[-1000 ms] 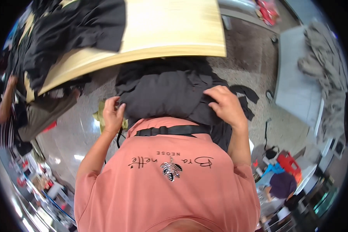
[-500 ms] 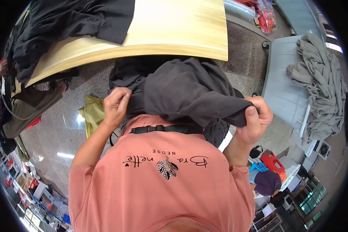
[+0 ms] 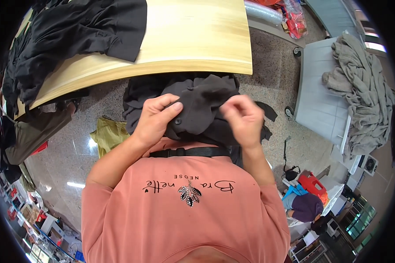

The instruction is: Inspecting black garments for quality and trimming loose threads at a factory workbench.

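Observation:
A dark charcoal garment is bunched up in front of my chest, below the edge of a pale wooden table. My left hand grips a fold of it, thumb on top near a small button. My right hand pinches the cloth on its right side with the fingers curled. The two hands are close together, a short gap apart. More of the garment hangs down behind my hands and over a black strap at my waist.
A heap of black clothes lies on the table's left part. A grey cart at the right carries a pile of grey cloth. An olive cloth lies on the speckled floor at my left. A red stool stands lower right.
My hands have come together from wide apart, gathering the dark garment into a bunch at the middle. The view has tilted slightly, showing more of the table top.

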